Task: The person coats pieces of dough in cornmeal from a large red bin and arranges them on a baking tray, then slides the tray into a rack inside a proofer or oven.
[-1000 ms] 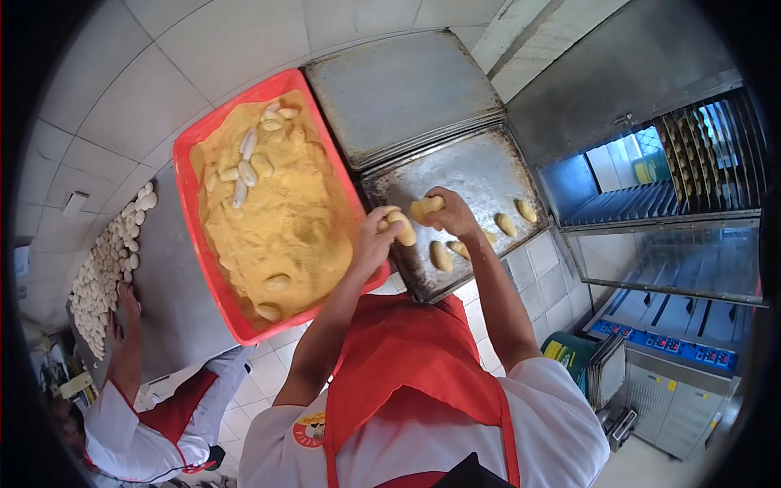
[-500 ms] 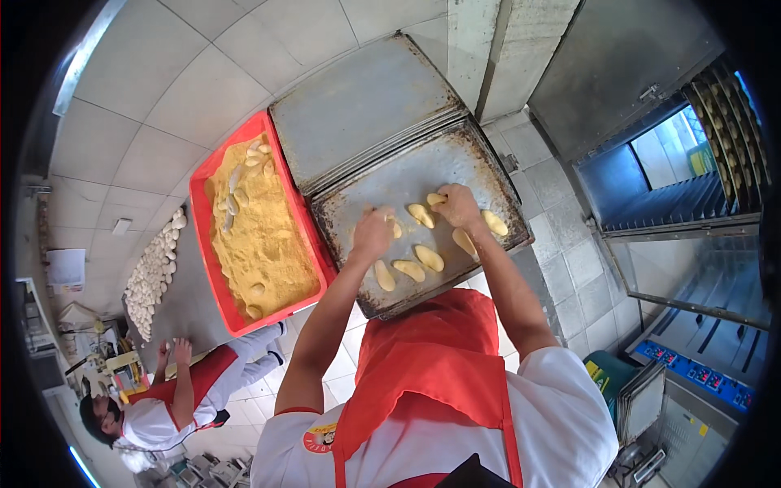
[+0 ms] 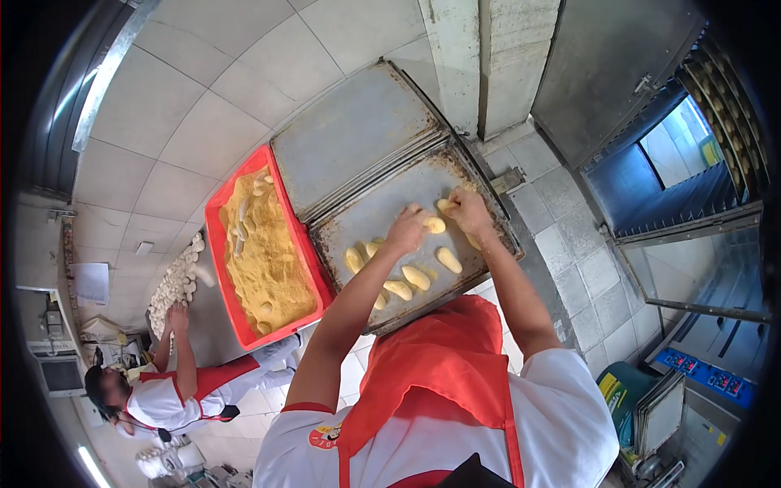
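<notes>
My left hand (image 3: pixel 409 228) is closed on an oblong piece of crumb-coated dough (image 3: pixel 433 224) over the worn metal baking tray (image 3: pixel 342 236). Just right of it, my right hand (image 3: pixel 469 210) grips another piece (image 3: pixel 446 206) near the back right of that tray. Several coated pieces, among them a plump one (image 3: pixel 416 276), lie spread over the tray's front and left part. Left of the tray sits a red plastic bin (image 3: pixel 213 229) of yellow crumbs, with pale dough pieces on top.
Spare stacked trays (image 3: pixel 354 130) lie behind. At left, another person (image 3: pixel 167 397) works at a steel counter (image 3: pixel 207 321) piled with small dough balls (image 3: pixel 183 272). At right are an open metal cabinet with racks (image 3: pixel 667 179), an oven panel (image 3: pixel 704 374) and a green drum (image 3: pixel 614 407).
My left hand has moved right and up across the tray, and more pieces lie on it than a second ago. The other person's hands have moved onto the dough balls. The view has shifted.
</notes>
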`<act>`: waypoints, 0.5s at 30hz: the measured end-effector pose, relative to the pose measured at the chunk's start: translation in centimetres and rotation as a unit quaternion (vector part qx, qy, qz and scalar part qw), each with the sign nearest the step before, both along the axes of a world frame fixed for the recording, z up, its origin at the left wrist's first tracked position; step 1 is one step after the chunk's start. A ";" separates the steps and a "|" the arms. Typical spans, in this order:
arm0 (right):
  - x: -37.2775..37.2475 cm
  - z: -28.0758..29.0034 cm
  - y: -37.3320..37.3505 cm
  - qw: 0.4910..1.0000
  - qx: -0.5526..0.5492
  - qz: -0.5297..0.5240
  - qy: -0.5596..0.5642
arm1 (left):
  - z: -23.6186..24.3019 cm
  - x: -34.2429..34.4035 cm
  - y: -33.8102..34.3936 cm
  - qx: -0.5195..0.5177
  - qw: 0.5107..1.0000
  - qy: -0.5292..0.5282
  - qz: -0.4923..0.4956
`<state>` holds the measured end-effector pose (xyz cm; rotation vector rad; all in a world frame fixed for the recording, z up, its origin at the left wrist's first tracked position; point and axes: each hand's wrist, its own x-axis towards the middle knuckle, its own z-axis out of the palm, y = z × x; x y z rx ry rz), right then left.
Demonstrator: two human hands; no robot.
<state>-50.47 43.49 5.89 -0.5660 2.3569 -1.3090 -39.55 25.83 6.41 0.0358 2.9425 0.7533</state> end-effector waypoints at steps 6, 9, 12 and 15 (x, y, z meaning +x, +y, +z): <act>0.5 -0.5 0.8 0.990 0.028 -0.038 0.136 | 1.7 -0.2 0.1 0.053 0.996 -0.034 -0.055; 1.6 0.9 0.7 0.973 0.048 -0.058 0.217 | 2.9 1.8 -2.7 0.100 0.993 0.047 -0.051; 2.6 2.6 0.4 0.991 0.042 -0.026 0.122 | 4.1 4.4 -6.2 0.039 0.996 -0.006 0.083; 4.6 3.4 -1.0 0.997 0.029 0.077 0.008 | 3.9 6.4 -8.3 0.076 0.983 -0.118 0.117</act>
